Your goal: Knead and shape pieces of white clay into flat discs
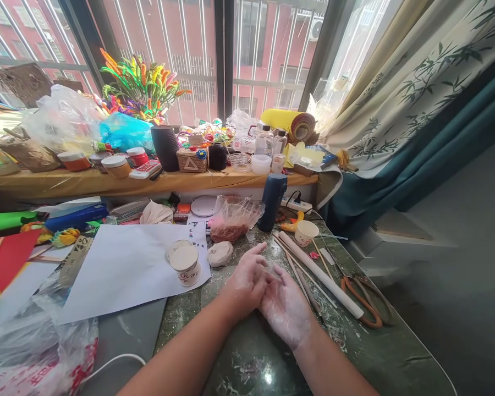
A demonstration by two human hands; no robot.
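Your desk is green marble, dusted white. At 10 o'clock a white paper sheet lies flat, with two paper tubs standing on its right corner. At 12 sit a pale clay lump, a plastic bag of reddish clay and a dark blue bottle. Toward 2 o'clock lie a paper cup, a white rod, thin sticks and orange-handled scissors.

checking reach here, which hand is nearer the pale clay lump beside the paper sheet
Left. The left hand lies just right of the pale clay lump, apart from it. The right hand rests against the left hand's far side, further from the lump.
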